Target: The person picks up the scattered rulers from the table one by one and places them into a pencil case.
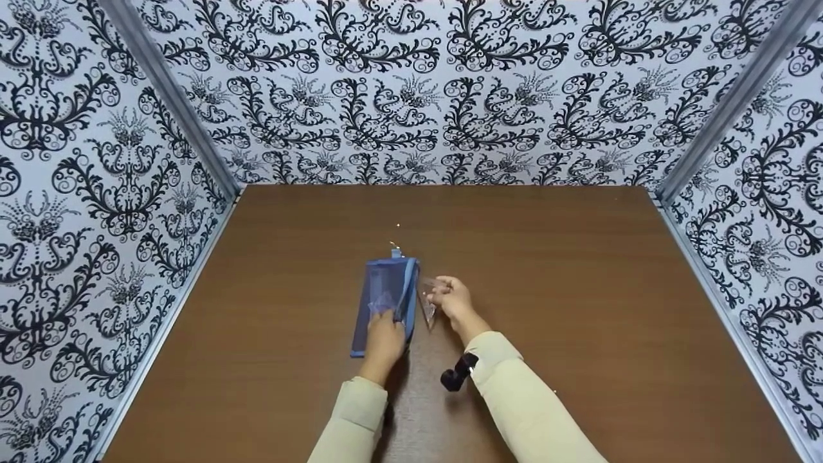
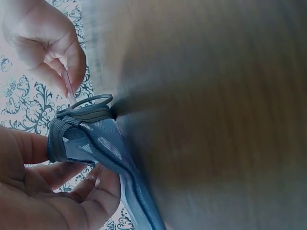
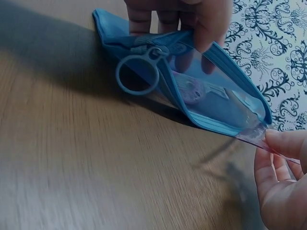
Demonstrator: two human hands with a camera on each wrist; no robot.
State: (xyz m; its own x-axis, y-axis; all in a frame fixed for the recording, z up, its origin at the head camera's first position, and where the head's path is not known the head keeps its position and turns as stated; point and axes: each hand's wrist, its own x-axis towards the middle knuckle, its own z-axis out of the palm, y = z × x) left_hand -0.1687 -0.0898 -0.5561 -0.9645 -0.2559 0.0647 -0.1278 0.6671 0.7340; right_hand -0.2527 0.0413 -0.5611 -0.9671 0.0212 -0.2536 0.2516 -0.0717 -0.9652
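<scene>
A blue zip pouch (image 1: 380, 280) with see-through mesh sides is on the table in the head view. My left hand (image 1: 386, 337) grips one side of it near the zip, and the mouth gapes in the right wrist view. The round zip pull (image 3: 118, 76) hangs at one end. Inside lies a pinkish clear plastic piece (image 3: 192, 91), partly hidden by the mesh. Just right of the pouch, my right hand (image 1: 453, 301) pinches a clear set square (image 1: 427, 313) between thumb and fingers. In the right wrist view, one corner of it overlaps the pouch's open end.
The brown wooden table (image 1: 578, 289) runs back to a black-and-white patterned wall (image 1: 411, 128), with more patterned panels on both sides. A small shiny gold-coloured bit (image 1: 395, 244) shows beyond the pouch's blue tab. A black device (image 1: 458, 373) sits at my right wrist.
</scene>
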